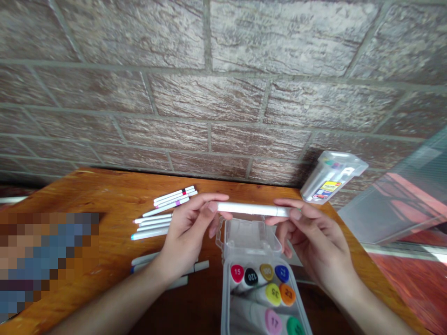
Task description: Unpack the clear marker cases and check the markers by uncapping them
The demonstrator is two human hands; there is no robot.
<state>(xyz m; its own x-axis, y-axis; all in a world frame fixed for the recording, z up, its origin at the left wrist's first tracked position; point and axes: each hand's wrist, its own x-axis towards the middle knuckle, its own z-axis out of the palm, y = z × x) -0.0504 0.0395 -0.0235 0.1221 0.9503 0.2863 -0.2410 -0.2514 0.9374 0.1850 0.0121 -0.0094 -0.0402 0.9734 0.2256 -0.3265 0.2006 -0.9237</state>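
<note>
Capped markers (267,291) fill our case (248,235). Our left hand (188,230) and right hand (314,244) pinch a white marker (251,209) by its ends. Stowing it would, we judge, need a free slot.

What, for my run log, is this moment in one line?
left hand: holds white marker pen | right hand: holds same pen | below: open clear plastic marker case | orange wooden table: loose white pens

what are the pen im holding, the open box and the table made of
Pen, held by left hand and right hand: likely matte white plastic, smooth and even. Box: clear, slightly frosted plastic; lid and walls see-through. Table: seemingly varnished wood, glossy orange-brown with visible grain.
</note>
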